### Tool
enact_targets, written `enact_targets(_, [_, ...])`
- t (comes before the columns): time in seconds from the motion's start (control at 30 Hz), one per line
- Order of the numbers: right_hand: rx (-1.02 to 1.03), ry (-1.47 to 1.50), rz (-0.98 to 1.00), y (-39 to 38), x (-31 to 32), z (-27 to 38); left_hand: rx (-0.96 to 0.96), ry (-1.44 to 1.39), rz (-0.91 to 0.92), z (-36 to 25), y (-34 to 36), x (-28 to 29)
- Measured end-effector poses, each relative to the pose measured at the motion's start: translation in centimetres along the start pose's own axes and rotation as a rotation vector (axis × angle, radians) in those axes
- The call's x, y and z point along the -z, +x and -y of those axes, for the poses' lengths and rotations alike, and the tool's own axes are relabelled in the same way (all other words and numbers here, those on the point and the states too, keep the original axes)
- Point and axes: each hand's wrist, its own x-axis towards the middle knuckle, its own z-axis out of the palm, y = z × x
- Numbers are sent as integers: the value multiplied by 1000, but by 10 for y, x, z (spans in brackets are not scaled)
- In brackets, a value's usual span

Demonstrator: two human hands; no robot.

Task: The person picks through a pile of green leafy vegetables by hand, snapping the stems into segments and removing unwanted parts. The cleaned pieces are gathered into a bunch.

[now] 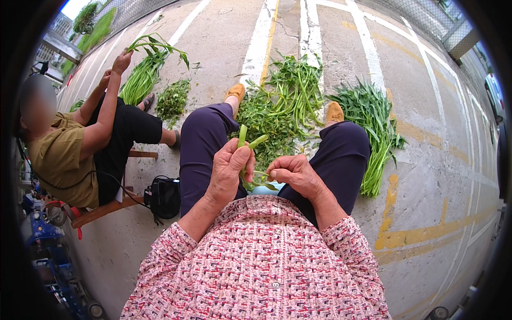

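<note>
In front of my lap, my left hand [233,166] is closed round a few thick green vegetable stems [243,136] whose cut ends stick up past the thumb. Close beside it, my right hand [296,174] pinches a thin leafy stalk [262,174] between thumb and fingers; the stalk runs back toward the left hand. A leaf hangs below, over something pale blue [263,189] between my thighs. On the ground between my feet lies a heap of loose leaves and stems [266,120], with longer leafy stems [296,88] at its far side.
Right of my right foot lies a long bundle of leafy greens [374,128]. At left, a seated person [74,144] holds up leafy stems [160,45] above another bundle [143,77] and a small leaf pile [173,100]. A black bag [162,197] sits by my left leg.
</note>
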Motion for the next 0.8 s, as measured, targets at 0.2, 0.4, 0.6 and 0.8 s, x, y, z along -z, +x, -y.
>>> enact_targets(0.2, [-6, -336, 11, 1, -4, 2, 7, 15, -13, 0, -1, -1])
enact_targets(0.4, [64, -654, -244, 6, -3, -18, -32, 28, -32, -3, -2, -4])
enact_targets(0.6, [-37, -23, -94, 5, -7, -5, 9, -23, -3, -2, -1, 1])
enact_targets(0.8, [13, 10, 3, 1, -8, 0, 17, 12, 14, 0, 2, -5])
